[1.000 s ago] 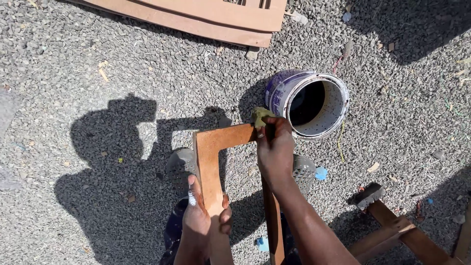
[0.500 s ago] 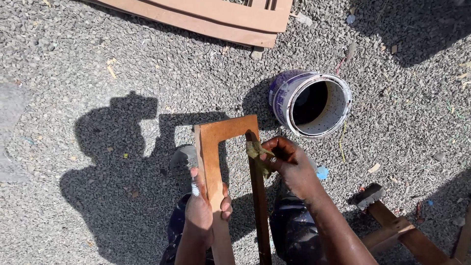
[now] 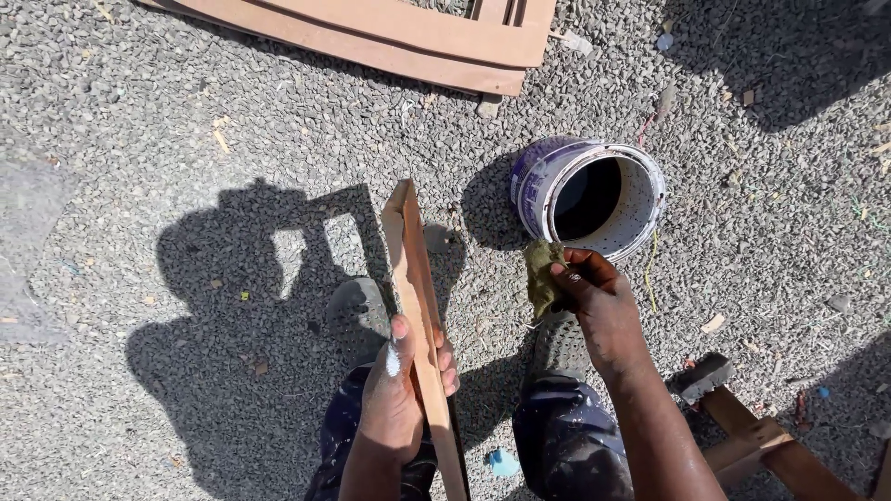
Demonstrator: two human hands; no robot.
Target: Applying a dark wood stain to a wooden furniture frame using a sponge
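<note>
Gravel ground (image 3: pixel 186 139) w/ paint bucket (image 3: pixel 587 197), wood frames (image 3: pixel 390 37) on it

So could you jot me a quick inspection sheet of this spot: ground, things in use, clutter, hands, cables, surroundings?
Surface: grey gravel ground, sunlit, with shadows across it.
Job's things: wooden frame piece, seen edge-on, upright; greenish rag; open purple-and-white bucket, dark inside.
Clutter: blue scrap by the shoes, small chips and litter in the gravel.
Grippers: left hand grips the frame piece, white smear on the thumb; right hand holds the rag beside the bucket.
Cables: nothing seen.
Surroundings: flat wooden boards at top; more wooden parts at lower right.
</note>
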